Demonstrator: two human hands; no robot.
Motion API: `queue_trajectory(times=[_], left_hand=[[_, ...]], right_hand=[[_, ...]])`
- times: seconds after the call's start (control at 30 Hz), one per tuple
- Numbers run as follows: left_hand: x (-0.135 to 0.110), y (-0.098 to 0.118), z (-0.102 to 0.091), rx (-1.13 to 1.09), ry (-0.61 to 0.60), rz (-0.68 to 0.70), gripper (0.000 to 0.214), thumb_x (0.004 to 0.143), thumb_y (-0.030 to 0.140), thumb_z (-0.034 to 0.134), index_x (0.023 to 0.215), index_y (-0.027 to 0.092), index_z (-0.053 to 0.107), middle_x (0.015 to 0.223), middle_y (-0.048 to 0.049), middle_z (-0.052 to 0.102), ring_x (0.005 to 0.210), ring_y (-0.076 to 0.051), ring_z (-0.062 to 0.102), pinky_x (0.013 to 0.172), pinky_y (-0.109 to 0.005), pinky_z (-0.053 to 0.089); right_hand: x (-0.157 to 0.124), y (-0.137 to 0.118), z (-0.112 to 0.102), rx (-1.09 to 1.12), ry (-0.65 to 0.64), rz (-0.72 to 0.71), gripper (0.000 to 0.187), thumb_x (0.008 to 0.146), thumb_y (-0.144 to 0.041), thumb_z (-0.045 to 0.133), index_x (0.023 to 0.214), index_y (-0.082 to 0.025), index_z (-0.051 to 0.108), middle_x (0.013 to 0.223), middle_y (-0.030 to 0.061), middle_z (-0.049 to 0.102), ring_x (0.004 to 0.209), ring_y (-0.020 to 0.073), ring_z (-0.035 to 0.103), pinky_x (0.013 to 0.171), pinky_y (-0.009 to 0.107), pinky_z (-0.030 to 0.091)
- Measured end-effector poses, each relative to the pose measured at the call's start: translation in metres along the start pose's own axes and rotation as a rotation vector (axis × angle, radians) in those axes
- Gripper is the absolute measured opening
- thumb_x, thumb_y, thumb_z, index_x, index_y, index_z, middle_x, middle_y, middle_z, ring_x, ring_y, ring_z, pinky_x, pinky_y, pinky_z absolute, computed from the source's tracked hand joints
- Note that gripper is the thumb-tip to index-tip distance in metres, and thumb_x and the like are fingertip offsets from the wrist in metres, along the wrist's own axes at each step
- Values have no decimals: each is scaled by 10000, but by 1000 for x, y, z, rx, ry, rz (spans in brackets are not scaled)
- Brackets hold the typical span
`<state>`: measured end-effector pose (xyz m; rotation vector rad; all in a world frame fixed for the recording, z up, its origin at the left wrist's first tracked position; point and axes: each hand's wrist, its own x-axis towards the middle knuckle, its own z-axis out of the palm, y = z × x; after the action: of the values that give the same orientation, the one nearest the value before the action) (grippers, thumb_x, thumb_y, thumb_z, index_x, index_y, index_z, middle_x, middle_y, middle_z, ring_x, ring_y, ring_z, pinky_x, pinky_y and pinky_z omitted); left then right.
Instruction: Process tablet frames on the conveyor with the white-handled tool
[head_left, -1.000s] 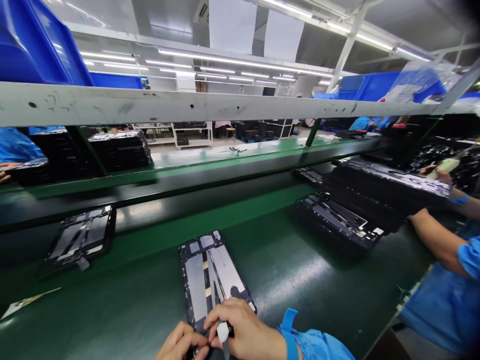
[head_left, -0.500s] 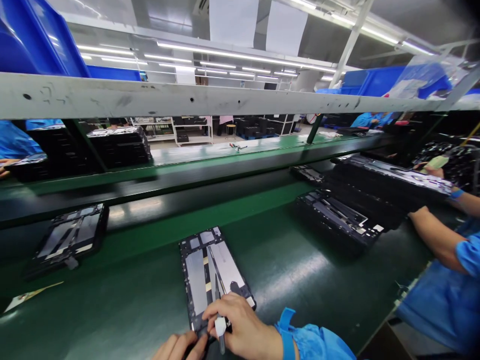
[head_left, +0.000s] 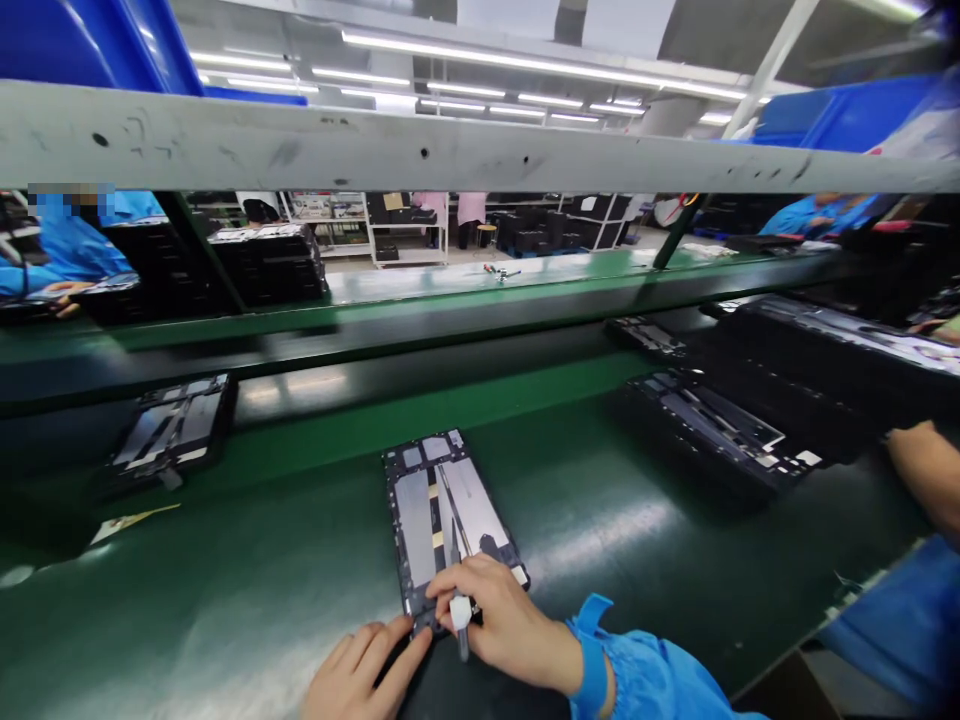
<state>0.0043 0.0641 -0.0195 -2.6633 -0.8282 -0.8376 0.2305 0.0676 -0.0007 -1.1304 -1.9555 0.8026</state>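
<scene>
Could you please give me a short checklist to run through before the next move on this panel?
Panel lying flat on the green mat: ok.
White-handled tool held in the right hand: ok.
Tool's tip placed correctly: cannot tell, fingers hide it.
Left hand touching the panel's near corner: cannot tell.
Next panel standing apart from this one: ok.
Co-worker's forearm away from the hands: ok.
</scene>
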Motion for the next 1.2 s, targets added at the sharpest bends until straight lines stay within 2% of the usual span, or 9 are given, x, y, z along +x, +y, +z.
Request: queue_trajectory(times=[0.17, 0.37, 0.53, 0.67, 0.77, 0.87, 1.0, 1.13, 1.2], left_hand=[[9, 8, -14, -23, -147, -13, 442, 1047, 185, 223, 1224, 230, 626, 1074, -65, 646, 860, -162, 565, 719, -269, 472], [5, 14, -13, -22, -256, 6, 432, 1011, 113, 272, 1340, 217, 532, 1130, -101, 600, 855, -185, 554, 721, -311, 468], [6, 19, -11, -34, -301, -55, 411, 982, 95, 352, 1345, 205, 511, 1144, -116, 579, 873, -206, 568, 713, -332, 480], [6, 26, -10, -44, -308, -119, 343, 980, 128, 411, 1290, 202, 540, 1155, -118, 576, 907, -213, 579, 742, -344, 495], [6, 28, -9, -53, -294, -141, 319, 986, 155, 427, 1278, 204, 546, 1154, -112, 579, 908, -205, 588, 742, -336, 498], [6, 28, -9, -62, -268, -149, 311, 996, 172, 414, 1273, 211, 551, 1140, -100, 587, 911, -196, 592, 753, -327, 501], [7, 28, -10, -59, -234, -152, 298, 998, 182, 410, 1248, 209, 570, 1109, -93, 599, 894, -189, 597, 751, -320, 504], [8, 28, -11, -68, -241, -156, 311, 998, 171, 393, 1251, 208, 570, 1115, -101, 598, 905, -192, 599, 746, -323, 512], [7, 28, -11, -71, -252, -158, 320, 996, 165, 388, 1257, 210, 567, 1125, -103, 597, 911, -193, 598, 750, -327, 514]], right_hand=[[-3, -2, -6, 59, -31, 36, 463, 697, 58, 572, 1052, -229, 646, 834, -15, 743, 844, 194, 650, 812, 305, 438], [-5, -1, -5, 1, -51, 57, 491, 694, 74, 544, 1062, -234, 646, 845, -3, 733, 838, 207, 633, 776, 319, 452], [-11, -6, -19, 141, -30, 61, 183, 925, -199, 546, 1066, -206, 663, 793, 33, 719, 766, 197, 660, 738, 314, 507], [-23, -9, -37, 303, -56, 178, 330, 1010, -342, 419, 1232, -212, 627, 694, -5, 611, 525, 119, 580, 571, 251, 521], [-30, -8, -38, 379, -81, 271, 369, 1013, -387, 395, 1276, -232, 602, 804, 12, 613, 498, 90, 561, 518, 236, 534], [-30, -9, -31, 407, -82, 306, 319, 977, -374, 459, 1183, -186, 614, 842, 39, 647, 543, 108, 599, 479, 223, 528], [-25, -14, -27, 278, -78, 296, 136, 908, -250, 536, 978, -177, 627, 695, 5, 649, 537, 123, 612, 522, 229, 511], [-23, -17, -30, 179, -68, 219, 111, 879, -200, 534, 907, -184, 641, 773, 25, 678, 628, 145, 652, 602, 253, 513], [-24, -16, -33, 155, -52, 223, 120, 878, -196, 521, 875, -185, 640, 731, 18, 671, 608, 146, 642, 589, 255, 503]])
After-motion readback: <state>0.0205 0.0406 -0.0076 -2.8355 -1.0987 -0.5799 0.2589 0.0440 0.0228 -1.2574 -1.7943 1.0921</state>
